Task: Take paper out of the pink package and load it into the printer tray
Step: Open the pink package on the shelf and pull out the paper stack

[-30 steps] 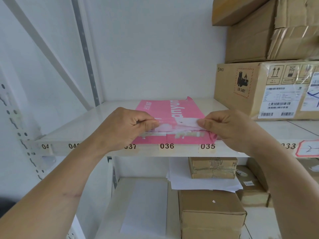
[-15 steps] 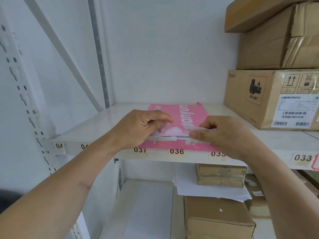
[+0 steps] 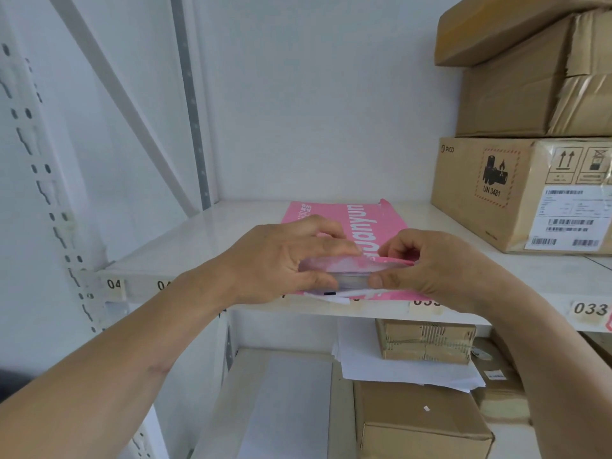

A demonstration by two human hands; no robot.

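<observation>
A pink package (image 3: 351, 223) with white lettering lies flat on the white shelf (image 3: 185, 246), its near end at the shelf's front edge. My left hand (image 3: 281, 256) pinches the package's near flap from the left, fingers on top and thumb below. My right hand (image 3: 430, 260) grips the same flap from the right. Between the two hands the flap is lifted and a white paper edge (image 3: 352, 280) shows inside the opening. No printer tray is in view.
Cardboard boxes (image 3: 516, 190) are stacked on the right of the shelf. On the shelf below stand more boxes (image 3: 420, 422) and loose white sheets (image 3: 397, 369). Number labels run along the shelf front. A metal upright (image 3: 39, 180) stands at the left.
Both hands have drawn closer together at the package's near end and raised the flap, so the opening and the white paper edge now show. The view has shifted slightly left.
</observation>
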